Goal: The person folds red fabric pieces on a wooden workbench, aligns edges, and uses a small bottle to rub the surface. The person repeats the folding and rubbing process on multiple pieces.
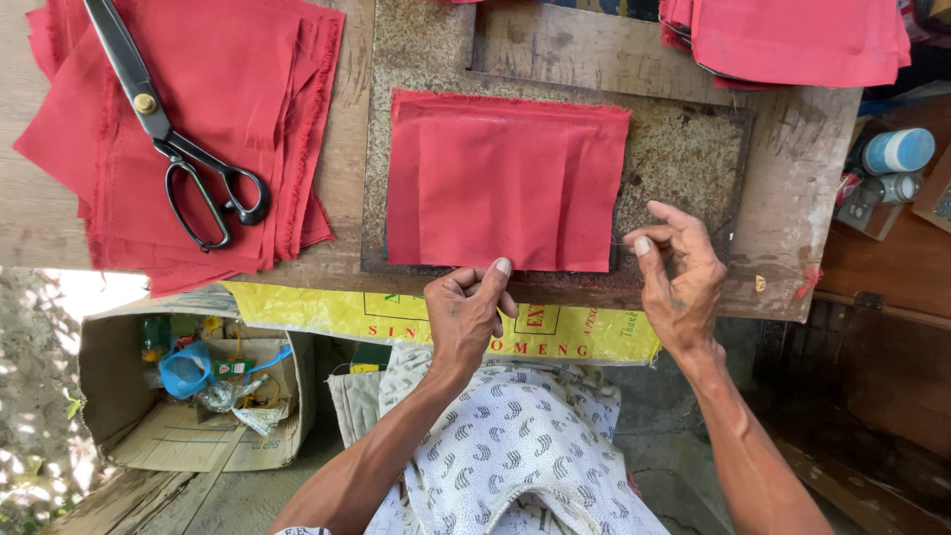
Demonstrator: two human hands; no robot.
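Note:
A folded red cloth piece [505, 183] lies flat on a speckled worn board [684, 149] in the middle of the wooden table [802, 198]. My left hand [468, 312] pinches the cloth's near edge with thumb and fingers. My right hand [679, 272] hovers at the cloth's lower right corner, thumb and forefinger pinched together on what looks like a thin thread. A stack of red cloth pieces [228, 119] lies at the left with black scissors [168, 129] resting on it.
Another pile of red cloth [792, 40] sits at the back right. A cardboard box [198, 396] with bottles and scraps stands on the floor at the left. A blue-capped container [897, 151] lies right of the table. A yellow printed sack [446, 322] hangs at the table's front edge.

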